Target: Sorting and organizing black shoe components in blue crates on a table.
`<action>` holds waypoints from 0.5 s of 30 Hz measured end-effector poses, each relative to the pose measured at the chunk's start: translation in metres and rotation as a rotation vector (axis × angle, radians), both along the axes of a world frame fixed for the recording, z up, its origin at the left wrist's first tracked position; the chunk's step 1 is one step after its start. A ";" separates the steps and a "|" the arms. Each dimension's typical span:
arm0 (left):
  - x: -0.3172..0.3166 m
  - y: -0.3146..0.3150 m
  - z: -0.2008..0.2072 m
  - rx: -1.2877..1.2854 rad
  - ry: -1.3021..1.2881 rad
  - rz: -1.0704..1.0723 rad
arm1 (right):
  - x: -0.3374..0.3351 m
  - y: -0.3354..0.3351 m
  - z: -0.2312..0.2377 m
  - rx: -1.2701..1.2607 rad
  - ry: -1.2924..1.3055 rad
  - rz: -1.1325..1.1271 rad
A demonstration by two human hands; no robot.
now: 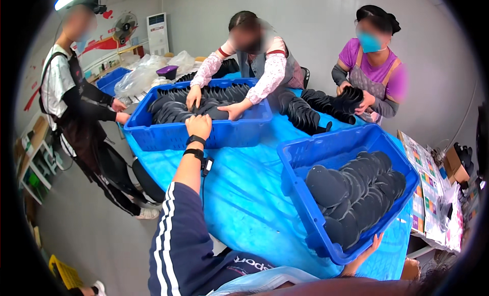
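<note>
Two blue plastic crates stand on a table under a blue cover. My left arm is stretched out to the far-left crate (219, 138), and my left hand (198, 127) is closed over its near rim. Rows of thin black curved pieces (175, 105) fill that crate. The nearer crate (300, 204) sits tilted at the right and holds overlapping black rounded pieces (364, 189). At its near right corner my right hand (368, 249) grips the side, fingers bent up against the wall; the crate hides part of this hand.
Opposite, a person in floral sleeves (265, 87) has both hands in the far crate. A person in purple (389, 77) holds stacked black pieces; more rows (300, 113) lie nearby. At left, a person (66, 97) reaches to the far crate's end. Printed sheets (425, 179) stand right.
</note>
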State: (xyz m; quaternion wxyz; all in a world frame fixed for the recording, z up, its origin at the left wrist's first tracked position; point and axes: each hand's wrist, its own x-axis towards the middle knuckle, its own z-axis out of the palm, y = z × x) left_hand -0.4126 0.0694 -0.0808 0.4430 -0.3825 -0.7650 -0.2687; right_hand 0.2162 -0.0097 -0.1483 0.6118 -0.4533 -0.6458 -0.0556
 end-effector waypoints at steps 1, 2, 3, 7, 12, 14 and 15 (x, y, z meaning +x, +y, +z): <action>0.001 0.004 0.003 -0.038 -0.010 0.009 | 0.005 0.001 -0.004 -0.017 0.014 -0.007; 0.001 0.003 0.004 -0.033 -0.019 0.012 | 0.038 0.002 -0.009 -0.161 -0.065 0.020; 0.001 0.000 0.004 -0.052 -0.045 0.030 | 0.074 0.002 -0.004 -0.305 -0.152 0.048; 0.005 0.012 0.003 -0.039 -0.026 -0.045 | 0.026 -0.021 0.175 0.085 -0.808 -0.286; -0.018 -0.019 0.009 -0.100 -0.032 -0.042 | -0.203 0.053 0.281 0.408 -1.215 0.244; -0.011 0.013 0.027 -0.313 -0.360 -0.095 | -0.265 0.107 0.295 0.857 -1.560 0.168; -0.008 0.019 0.052 -0.466 -0.510 -0.290 | -0.291 0.138 0.299 0.925 -1.507 -0.013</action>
